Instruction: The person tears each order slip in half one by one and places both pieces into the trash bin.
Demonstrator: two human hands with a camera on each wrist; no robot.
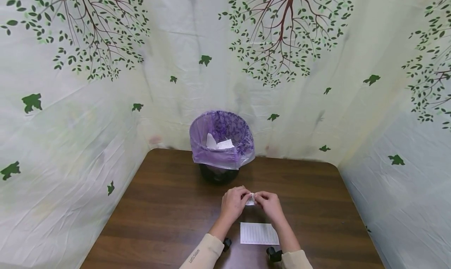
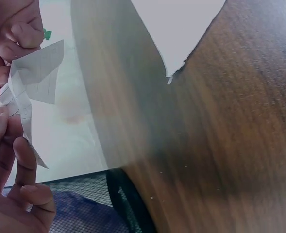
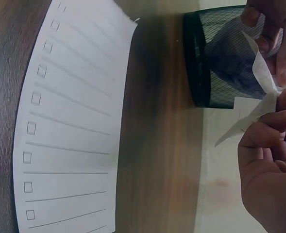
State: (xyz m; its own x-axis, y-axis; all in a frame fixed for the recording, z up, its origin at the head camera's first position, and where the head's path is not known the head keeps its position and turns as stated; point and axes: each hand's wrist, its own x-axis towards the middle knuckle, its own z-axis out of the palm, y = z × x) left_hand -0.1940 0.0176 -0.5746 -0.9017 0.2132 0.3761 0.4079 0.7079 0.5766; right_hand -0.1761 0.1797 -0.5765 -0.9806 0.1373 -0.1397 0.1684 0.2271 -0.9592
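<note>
Between both hands, over the table in front of the bin, is a small creased piece of white lined paper (image 1: 250, 201). My left hand (image 1: 233, 202) pinches its left side between thumb and fingers. Its other side is pinched by my right hand (image 1: 270, 207), with the fingertips of both hands close together. In the right wrist view the paper piece (image 3: 261, 73) looks twisted at the middle, its ends flaring out. Nearer to me, below the hands, lies a white sheet (image 1: 258, 233) with printed lines and a column of small boxes; one of its edges looks torn.
Beyond the hands stands a black mesh bin (image 1: 218, 174) with a purple liner (image 1: 222, 157) folded over its rim. White paper pieces (image 1: 225, 144) lie inside it. The brown wooden table (image 1: 169, 206) meets a leaf-patterned cloth backdrop (image 1: 169, 116) behind and at both sides.
</note>
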